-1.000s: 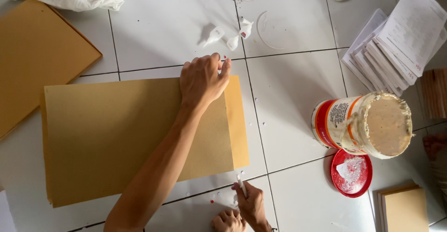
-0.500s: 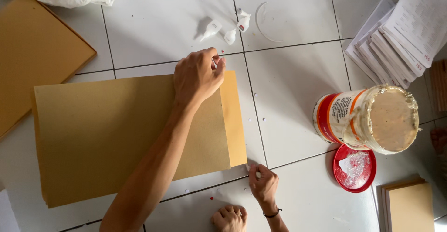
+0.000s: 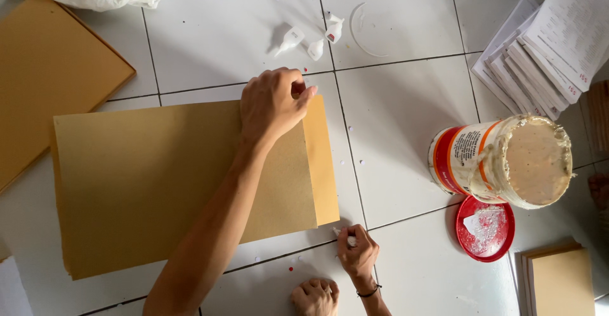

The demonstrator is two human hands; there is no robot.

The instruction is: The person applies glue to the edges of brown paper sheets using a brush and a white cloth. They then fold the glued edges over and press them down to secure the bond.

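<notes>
The brown envelope (image 3: 158,183) is large, flat and plain, with a folded strip along its right side. It lies on the white tiled floor (image 3: 406,138), to the left of the glue tub (image 3: 507,160). The left hand (image 3: 273,103) presses on the upper right corner of the envelope, fingers curled, holding nothing. The right hand (image 3: 357,252) is just below the lower right corner of the envelope and pinches a small white thing (image 3: 346,237) between its fingers; what it is, I cannot tell.

The tub stands open, full of pale paste, and its red lid (image 3: 487,227) lies just below it. Above the tub is a stack of white papers (image 3: 545,56). Between the envelope and the tub the tiles are bare. Small white nozzles (image 3: 311,37) lie above the envelope, and another brown sheet (image 3: 44,75) lies at its upper left.
</notes>
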